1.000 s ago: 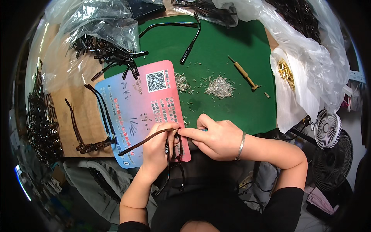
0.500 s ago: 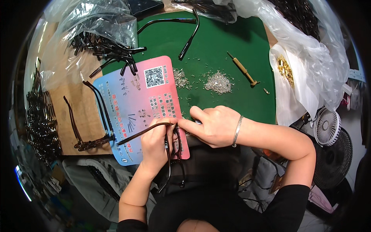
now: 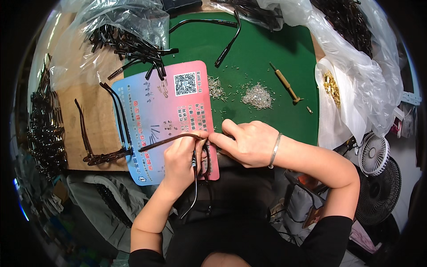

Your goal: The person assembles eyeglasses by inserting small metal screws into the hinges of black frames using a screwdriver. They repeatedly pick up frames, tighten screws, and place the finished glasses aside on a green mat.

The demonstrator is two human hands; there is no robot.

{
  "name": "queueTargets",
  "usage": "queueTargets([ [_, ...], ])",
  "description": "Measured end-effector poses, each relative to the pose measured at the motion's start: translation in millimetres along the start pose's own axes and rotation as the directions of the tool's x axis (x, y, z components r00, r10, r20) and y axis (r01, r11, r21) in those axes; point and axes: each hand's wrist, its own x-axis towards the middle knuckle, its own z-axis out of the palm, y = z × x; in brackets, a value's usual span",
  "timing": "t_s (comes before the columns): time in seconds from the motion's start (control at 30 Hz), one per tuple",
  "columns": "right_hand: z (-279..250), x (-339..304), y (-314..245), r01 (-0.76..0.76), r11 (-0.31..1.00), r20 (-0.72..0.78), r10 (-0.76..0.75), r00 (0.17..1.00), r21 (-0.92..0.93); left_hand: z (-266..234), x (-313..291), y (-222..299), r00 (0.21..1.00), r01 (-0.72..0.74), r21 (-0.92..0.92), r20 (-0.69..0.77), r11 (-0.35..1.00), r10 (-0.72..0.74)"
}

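Note:
My left hand (image 3: pixel 178 158) is closed round an eyeglass frame (image 3: pixel 206 167), held over the near right corner of a blue-and-pink printed mat (image 3: pixel 133 100). One dark brown temple arm (image 3: pixel 167 141) sticks out to the left past my knuckles; another temple (image 3: pixel 195 189) hangs down toward my lap. My right hand (image 3: pixel 247 144), a silver bangle at its wrist, is pinched closed, its fingertips meeting the left ones at the frame's hinge end. Whatever small thing lies in that pinch is hidden. Tiny screws (image 3: pixel 167 124) and thin dark pins (image 3: pixel 154 132) are scattered on the mat.
On the green board (image 3: pixel 280 40) lie a clear bead-like pile (image 3: pixel 258 96), small metal parts (image 3: pixel 216 89), a brass-coloured screwdriver (image 3: pixel 284 84) and loose temples (image 3: pixel 229 42). Another glasses frame (image 3: pixel 106 157) rests left; black temples (image 3: pixel 144 51) spill from plastic. Gold parts (image 3: pixel 331 89) sit in a white bag.
The whole view has shifted slightly, the table things sitting a little further right. Both hands keep their grip at the hinge, the fingertips now closer together.

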Motion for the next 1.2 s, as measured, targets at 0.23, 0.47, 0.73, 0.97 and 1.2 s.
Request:
queueTargets([
  [0.23,-12.6,-26.2,-7.7,-0.124,0.99,-0.115,0.131,0.985,0.068,-6.1,0.7,-3.6,0.999,0.003,-0.126,-0.038,0.992,-0.007],
  [0.47,-10.4,-12.8,-10.9,-0.355,0.935,-0.122,0.352,0.928,-0.008,-9.4,51.8,-4.9,0.969,-0.127,0.097,-0.199,0.987,0.144],
  [0.73,-15.9,-35.0,-14.2,-0.409,0.905,-0.135,0.423,0.896,0.115,-45.6,-6.4,-2.7,0.995,0.1,0.139,-0.011,0.985,-0.099],
  [0.97,2.3,-30.7,-15.8,-0.374,0.925,-0.273,0.344,0.899,-0.066,-29.6,-11.8,-14.1,0.985,0.054,0.213,-0.172,0.976,-0.017],
  [1.2,4.3,-23.3,-15.7,-0.367,0.924,-0.288,0.325,0.901,-0.106,-33.1,-36.6,14.7,0.972,-0.231,0.105,-0.027,0.967,0.235],
])
